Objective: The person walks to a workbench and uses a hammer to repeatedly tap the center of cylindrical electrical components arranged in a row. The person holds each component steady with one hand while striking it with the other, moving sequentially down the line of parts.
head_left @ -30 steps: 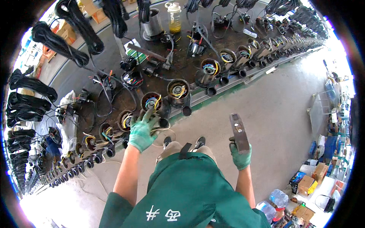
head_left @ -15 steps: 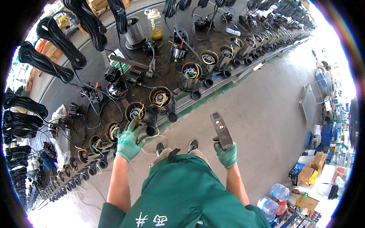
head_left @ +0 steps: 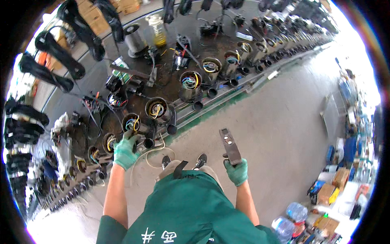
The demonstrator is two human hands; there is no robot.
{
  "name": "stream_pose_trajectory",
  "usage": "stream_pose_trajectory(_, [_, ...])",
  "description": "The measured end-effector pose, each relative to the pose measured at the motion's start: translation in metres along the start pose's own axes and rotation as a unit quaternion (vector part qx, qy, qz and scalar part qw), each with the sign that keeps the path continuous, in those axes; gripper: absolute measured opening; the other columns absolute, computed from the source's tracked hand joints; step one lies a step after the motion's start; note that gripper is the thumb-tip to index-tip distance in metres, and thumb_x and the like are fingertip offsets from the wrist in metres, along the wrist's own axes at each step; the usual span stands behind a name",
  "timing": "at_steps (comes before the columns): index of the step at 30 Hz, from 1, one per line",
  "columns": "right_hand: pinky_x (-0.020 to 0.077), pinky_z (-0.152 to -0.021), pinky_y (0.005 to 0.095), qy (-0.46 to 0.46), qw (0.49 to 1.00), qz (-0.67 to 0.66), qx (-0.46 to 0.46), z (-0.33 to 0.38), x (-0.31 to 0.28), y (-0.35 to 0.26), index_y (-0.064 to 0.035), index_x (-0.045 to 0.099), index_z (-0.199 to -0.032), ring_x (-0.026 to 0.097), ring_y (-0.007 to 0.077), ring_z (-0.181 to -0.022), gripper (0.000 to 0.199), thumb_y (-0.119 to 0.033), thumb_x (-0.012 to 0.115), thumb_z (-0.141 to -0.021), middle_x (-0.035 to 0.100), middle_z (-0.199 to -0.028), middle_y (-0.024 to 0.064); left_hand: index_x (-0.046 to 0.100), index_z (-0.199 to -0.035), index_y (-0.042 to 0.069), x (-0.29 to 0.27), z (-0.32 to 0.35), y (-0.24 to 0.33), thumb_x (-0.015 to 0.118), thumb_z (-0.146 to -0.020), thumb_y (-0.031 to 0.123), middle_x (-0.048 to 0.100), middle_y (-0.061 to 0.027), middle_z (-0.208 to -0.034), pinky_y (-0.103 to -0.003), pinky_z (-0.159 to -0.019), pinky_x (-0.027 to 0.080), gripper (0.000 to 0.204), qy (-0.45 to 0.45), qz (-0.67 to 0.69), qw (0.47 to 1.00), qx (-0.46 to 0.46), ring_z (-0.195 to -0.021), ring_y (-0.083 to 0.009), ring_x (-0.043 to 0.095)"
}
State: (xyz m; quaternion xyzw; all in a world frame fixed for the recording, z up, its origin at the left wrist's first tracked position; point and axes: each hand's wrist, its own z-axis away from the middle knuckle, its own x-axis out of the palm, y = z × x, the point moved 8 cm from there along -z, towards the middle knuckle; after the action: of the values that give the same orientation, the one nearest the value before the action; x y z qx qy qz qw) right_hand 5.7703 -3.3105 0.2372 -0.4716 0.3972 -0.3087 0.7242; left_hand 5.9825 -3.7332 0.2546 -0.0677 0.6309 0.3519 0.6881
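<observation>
In a green-coated glove, my left hand [head_left: 125,152] has its fingers at the near rim of a dark cylindrical motor housing [head_left: 140,128], its thumb apart. Blue and yellow wires show inside the housing's open top; the fingertips are partly hidden. A short black round socket [head_left: 149,143] juts from the housing's side, close to the thumb. My right hand [head_left: 237,172], gloved alike, is closed around the lower end of a dark, flat, oblong tool [head_left: 230,145] with two pale round spots. That tool is above the floor, away from the bench. Another wired housing [head_left: 158,110] stands just to the right of the first.
Similar housings line the edge of the dark workbench [head_left: 166,83]. Bundled black cables [head_left: 83,30] hang over it. A bottle of yellow liquid [head_left: 157,32] and a metal cylinder [head_left: 135,40] stand farther back. A pale hose [head_left: 153,160] lies on the floor; cartons [head_left: 326,193] and large clear bottles [head_left: 297,211] are at lower right.
The bench and housings have shifted left and slightly up in view. My left hand stays at the same housing, and my right hand still holds the oblong tool, both slightly farther left in the picture.
</observation>
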Motion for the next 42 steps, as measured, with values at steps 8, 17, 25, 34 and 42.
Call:
stream_pose_trajectory(8, [0.0482, -0.049, 0.0266, 0.001, 0.998, -0.042, 0.038, -0.026, -0.031, 0.008, -0.0014, 0.068, -0.111, 0.056, 0.0097, -0.058, 0.022, 0.001, 0.062, -0.089, 0.066, -0.083, 0.0050, 0.074, -0.124, 0.023, -0.009, -0.003, 0.014, 0.077, -0.082, 0.032, 0.059, -0.0070, -0.143, -0.050, -0.094, 0.052, 0.043, 0.020, -0.036, 0.999, 0.027, -0.118, -0.0294, 0.066])
stream_pose_trajectory(17, [0.0440, -0.046, 0.0260, -0.093, 0.994, -0.028, 0.055, -0.092, -0.003, -0.026, 0.0013, 0.069, -0.110, 0.055, 0.0097, -0.051, 0.023, 0.003, 0.061, -0.089, 0.059, -0.068, 0.0012, 0.078, -0.112, 0.018, -0.004, 0.001, 0.007, 0.077, -0.079, 0.028, 0.065, -0.0110, -0.135, -0.048, -0.089, 0.052, 0.035, 0.053, -0.015, 0.998, 0.027, -0.104, -0.0332, 0.070])
stream_pose_trajectory(25, [0.0440, -0.046, 0.0279, -0.117, 0.987, 0.100, 0.054, -0.129, 0.032, -0.076, -0.0006, 0.069, -0.112, 0.053, 0.0108, -0.050, 0.024, -0.006, 0.061, -0.089, 0.055, -0.065, 0.0004, 0.076, -0.104, 0.016, -0.003, -0.006, 0.001, 0.075, -0.085, 0.032, 0.065, -0.0060, -0.133, -0.062, -0.104, 0.038, 0.025, 0.088, -0.034, 0.996, 0.008, -0.108, -0.0281, 0.068])
stream_pose_trajectory(34, [0.0479, -0.052, 0.0267, -0.183, 0.967, 0.178, -0.020, -0.145, 0.074, -0.107, -0.0031, 0.070, -0.111, 0.057, 0.0093, -0.059, 0.025, -0.002, 0.066, -0.086, 0.063, -0.079, 0.0008, 0.077, -0.086, 0.011, -0.001, -0.018, 0.000, 0.074, -0.085, 0.031, 0.064, -0.0063, -0.134, -0.058, -0.096, 0.042, 0.020, 0.018, -0.023, 0.999, -0.043, -0.113, -0.0325, 0.065])
stream_pose_trajectory(42, [0.0569, -0.072, 0.0352, -0.277, 0.913, 0.274, -0.122, -0.167, 0.094, -0.111, 0.0007, 0.073, -0.109, 0.077, 0.0270, -0.081, 0.030, -0.010, 0.079, -0.081, 0.077, -0.091, 0.0181, 0.078, -0.083, 0.013, -0.005, -0.023, 0.002, 0.076, -0.085, 0.030, 0.068, -0.0056, -0.128, -0.058, -0.098, 0.042, 0.017, 0.047, -0.040, 0.998, -0.031, -0.112, -0.0317, 0.066])
